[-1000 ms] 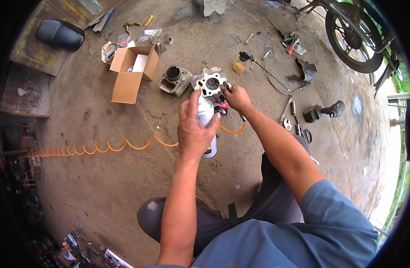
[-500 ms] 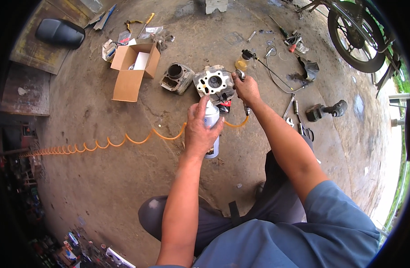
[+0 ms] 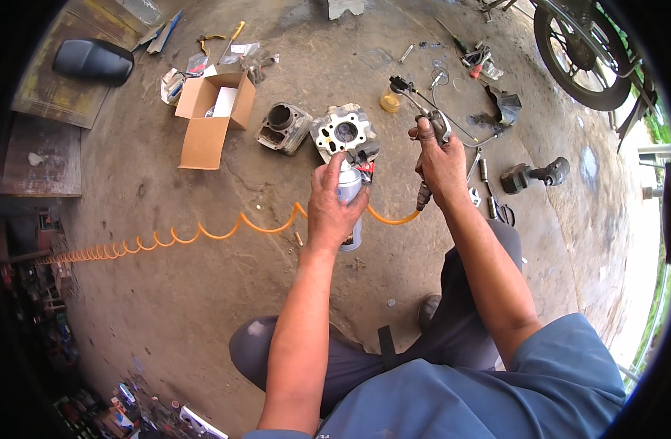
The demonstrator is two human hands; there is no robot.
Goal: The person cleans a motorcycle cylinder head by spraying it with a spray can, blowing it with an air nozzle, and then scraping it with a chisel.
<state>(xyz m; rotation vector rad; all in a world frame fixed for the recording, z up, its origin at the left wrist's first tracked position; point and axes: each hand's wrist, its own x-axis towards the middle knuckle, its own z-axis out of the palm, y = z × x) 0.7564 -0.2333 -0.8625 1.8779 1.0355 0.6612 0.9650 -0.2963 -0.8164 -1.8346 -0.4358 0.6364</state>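
Cylinder head (image 3: pixel 345 132) lies on the concrete floor (image 3: pixel 171 307), just right of a cylinder block (image 3: pixel 296 132). Left hand (image 3: pixel 332 212) grips a spray can (image 3: pixel 349 189) close on its near side, forefinger at the top. Right hand (image 3: pixel 442 162), to the right, closed round an air blow gun (image 3: pixel 441 126); orange hose (image 3: pixel 398 222) trails leftward.

Floor (image 3: pixel 167 307), concrete, grey-brown, stained and cracked, with a pale patch (image 3: pixel 588 167) toward the right. Upper left, weathered wooden panel (image 3: pixel 39 80), yellowed, above a darker brown panel (image 3: pixel 43 172); lower left, shadowed clutter (image 3: pixel 123 399). Right edge, bright daylight, pale horizontal pipes (image 3: pixel 656 149) and greenery (image 3: pixel 661 130).
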